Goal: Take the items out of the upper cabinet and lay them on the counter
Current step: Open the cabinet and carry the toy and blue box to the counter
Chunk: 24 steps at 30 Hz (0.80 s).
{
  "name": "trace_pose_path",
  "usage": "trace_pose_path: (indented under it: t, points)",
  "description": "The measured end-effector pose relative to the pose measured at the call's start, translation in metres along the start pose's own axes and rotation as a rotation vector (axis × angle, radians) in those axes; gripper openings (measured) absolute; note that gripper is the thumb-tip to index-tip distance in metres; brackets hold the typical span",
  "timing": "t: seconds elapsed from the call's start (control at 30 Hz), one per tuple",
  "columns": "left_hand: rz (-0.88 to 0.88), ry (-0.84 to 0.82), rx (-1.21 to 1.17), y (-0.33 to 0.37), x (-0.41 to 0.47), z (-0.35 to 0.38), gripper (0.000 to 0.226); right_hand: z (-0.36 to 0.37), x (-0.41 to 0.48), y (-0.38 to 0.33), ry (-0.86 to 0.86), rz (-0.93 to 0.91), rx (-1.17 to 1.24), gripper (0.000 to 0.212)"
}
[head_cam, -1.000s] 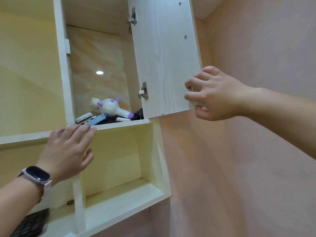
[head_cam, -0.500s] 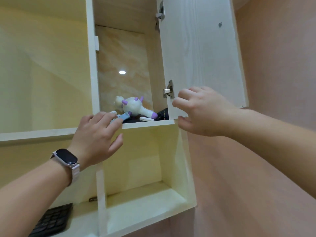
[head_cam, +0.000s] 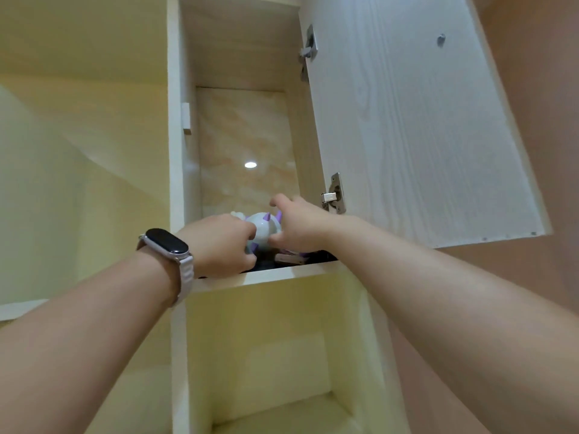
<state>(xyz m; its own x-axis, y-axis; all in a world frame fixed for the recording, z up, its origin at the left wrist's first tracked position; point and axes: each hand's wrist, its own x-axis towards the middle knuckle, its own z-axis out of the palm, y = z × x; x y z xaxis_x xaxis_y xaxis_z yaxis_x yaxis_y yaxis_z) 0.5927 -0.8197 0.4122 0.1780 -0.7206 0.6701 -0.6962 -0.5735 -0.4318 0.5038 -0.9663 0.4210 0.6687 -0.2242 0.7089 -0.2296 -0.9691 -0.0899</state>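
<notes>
A white toy animal with purple horns [head_cam: 262,230] lies on the floor of the open upper cabinet [head_cam: 282,275]. My right hand [head_cam: 301,227] reaches in from the right, cupped on the toy's right side with the thumb raised. My left hand [head_cam: 219,245], with a dark watch on its wrist, is curled against the toy's left side. Its fingertips are hidden, so I cannot tell what it grips. A small pale flat item and dark items [head_cam: 290,260] lie on the shelf under my right hand.
The cabinet door [head_cam: 407,136] stands open to the right, with metal hinges [head_cam: 333,195] on its inner edge. Below the shelf is an open cubby [head_cam: 266,355]. A closed pale yellow panel [head_cam: 78,183] is on the left and a pink wall [head_cam: 539,151] on the right.
My right hand left the door edge and went into the cabinet to the toy. My left hand moved from the shelf's front edge further in, up against the toy. The view has moved closer.
</notes>
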Motion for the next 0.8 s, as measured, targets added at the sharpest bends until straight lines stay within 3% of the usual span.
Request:
trace_pose_path:
  t: [0.27,0.47,0.6,0.8]
  points:
    - [-0.073,-0.157,0.03,0.001,0.016,0.005,0.03,0.034,0.043,0.009,-0.085,0.056,0.07,0.06]
    - [-0.102,-0.143,0.051,0.0,0.017,0.009,0.021,0.042,0.051,0.01,-0.071,0.035,0.125,0.064]
    - [-0.116,-0.078,0.1,0.003,0.011,0.005,0.009,0.039,0.045,0.009,-0.015,0.009,0.161,0.064]
    - [-0.136,0.109,0.099,0.009,0.0,0.0,0.018,0.032,0.032,0.006,0.1,0.04,0.253,0.053]
